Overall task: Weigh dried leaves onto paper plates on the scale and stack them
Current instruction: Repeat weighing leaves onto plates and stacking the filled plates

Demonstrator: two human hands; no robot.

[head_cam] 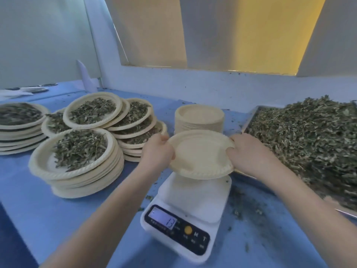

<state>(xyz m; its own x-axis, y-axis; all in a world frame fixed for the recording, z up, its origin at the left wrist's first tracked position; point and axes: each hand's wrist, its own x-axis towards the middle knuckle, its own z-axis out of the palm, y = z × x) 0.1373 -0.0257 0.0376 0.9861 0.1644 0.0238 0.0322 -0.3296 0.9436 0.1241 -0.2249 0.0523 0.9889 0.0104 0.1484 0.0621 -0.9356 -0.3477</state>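
Note:
An empty cream paper plate (200,154) hangs over the far end of the white digital scale (193,196); contact with the platform cannot be told. My left hand (157,150) grips its left rim and my right hand (249,151) grips its right rim. Behind it stands a stack of empty paper plates (200,118). A metal tray (249,120) at the right holds a big heap of dried leaves (309,136). To the left are stacks of plates filled with leaves: a near stack (77,161), a middle stack (133,124) and a far-left stack (19,124).
Everything sits on a blue table (38,209). Loose leaf crumbs (245,209) are scattered right of the scale. A pale wall with a window ledge (193,78) runs along the back. Papers (17,92) lie at the far left.

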